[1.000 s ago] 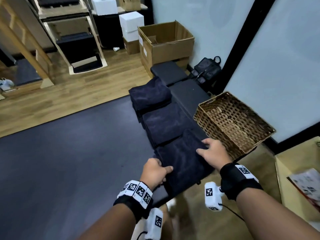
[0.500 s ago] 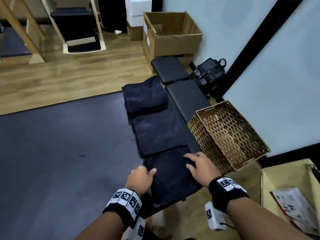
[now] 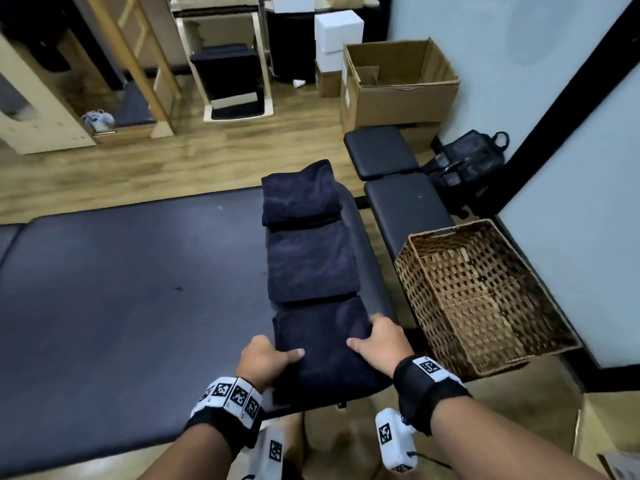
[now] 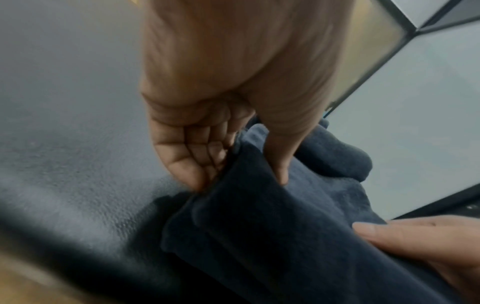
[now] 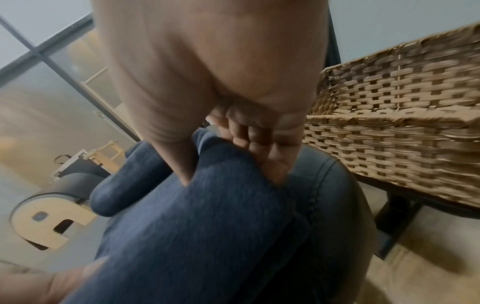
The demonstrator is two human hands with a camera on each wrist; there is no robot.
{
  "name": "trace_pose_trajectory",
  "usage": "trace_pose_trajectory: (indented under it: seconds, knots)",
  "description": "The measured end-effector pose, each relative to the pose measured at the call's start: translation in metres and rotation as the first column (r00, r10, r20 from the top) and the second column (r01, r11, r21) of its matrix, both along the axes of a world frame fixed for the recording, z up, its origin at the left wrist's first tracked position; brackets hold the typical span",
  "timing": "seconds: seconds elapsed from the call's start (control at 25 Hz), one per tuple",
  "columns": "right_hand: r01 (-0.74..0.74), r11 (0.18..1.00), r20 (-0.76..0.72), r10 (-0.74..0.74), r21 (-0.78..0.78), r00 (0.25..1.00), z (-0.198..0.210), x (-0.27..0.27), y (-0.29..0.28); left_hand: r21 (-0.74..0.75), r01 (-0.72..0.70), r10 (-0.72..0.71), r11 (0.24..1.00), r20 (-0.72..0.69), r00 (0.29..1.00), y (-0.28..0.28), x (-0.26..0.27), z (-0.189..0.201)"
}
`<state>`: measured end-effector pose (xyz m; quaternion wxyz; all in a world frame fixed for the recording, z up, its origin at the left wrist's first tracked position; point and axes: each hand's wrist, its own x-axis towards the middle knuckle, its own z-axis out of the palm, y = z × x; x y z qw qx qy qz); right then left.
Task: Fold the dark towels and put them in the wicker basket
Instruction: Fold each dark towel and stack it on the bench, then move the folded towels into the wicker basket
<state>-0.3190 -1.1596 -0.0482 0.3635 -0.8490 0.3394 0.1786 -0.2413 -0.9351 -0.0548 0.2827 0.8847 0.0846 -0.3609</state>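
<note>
Head view: nearest towel (image 3: 323, 344) between both hands' grip.

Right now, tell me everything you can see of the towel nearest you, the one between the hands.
The nearest towel is dark navy, soft and fleecy, folded into a thick rectangle with rounded layered edges. It lies flat on the near end of the black padded bench, first in a row of three, butting against the next one. The left hand pinches its left edge, thumb on top, fingers underneath; the right hand grips its right edge likewise. It is outside the wicker basket.
</note>
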Motion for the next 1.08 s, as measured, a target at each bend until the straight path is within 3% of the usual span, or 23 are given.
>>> trace_pose_trajectory:
  seconds: [0.12,0.24,0.44,0.56,0.68,0.92,1.08]
  knots:
    - [-0.09,0.987,0.068,0.081,0.13,0.994,0.0,-0.006,-0.018,0.131,0.006,-0.02,0.991,0.104,0.994,-0.02,-0.017,0.032]
    - [-0.103,0.954,0.168,0.057,0.281,0.984,0.004,-0.015,-0.037,0.218,0.03,-0.069,0.976,0.172,0.983,-0.043,-0.031,0.059]
    - [-0.029,0.912,0.226,-0.071,0.41,0.972,0.018,-0.035,-0.089,0.085,0.051,-0.064,0.995,0.15,0.987,-0.098,-0.046,0.07]
    - [0.081,0.899,0.211,-0.187,0.43,0.959,0.02,-0.048,-0.136,-0.142,0.0,0.012,0.99,0.08,0.997,-0.147,-0.053,0.065]
    - [0.204,0.89,0.185,-0.3,0.407,0.936,0.019,-0.057,-0.194,-0.305,0.049,-0.026,0.951,0.078,0.997,-0.209,-0.05,0.053]
    - [0.422,0.862,0.1,-0.463,0.281,0.881,0.001,-0.072,-0.295,-0.311,0.252,-0.218,0.917,0.138,0.966,-0.341,-0.004,0.012]
    - [0.573,0.773,0.005,-0.596,0.272,0.803,-0.023,-0.062,-0.34,-0.235,0.431,-0.412,0.871,0.128,0.902,-0.43,0.04,-0.024]
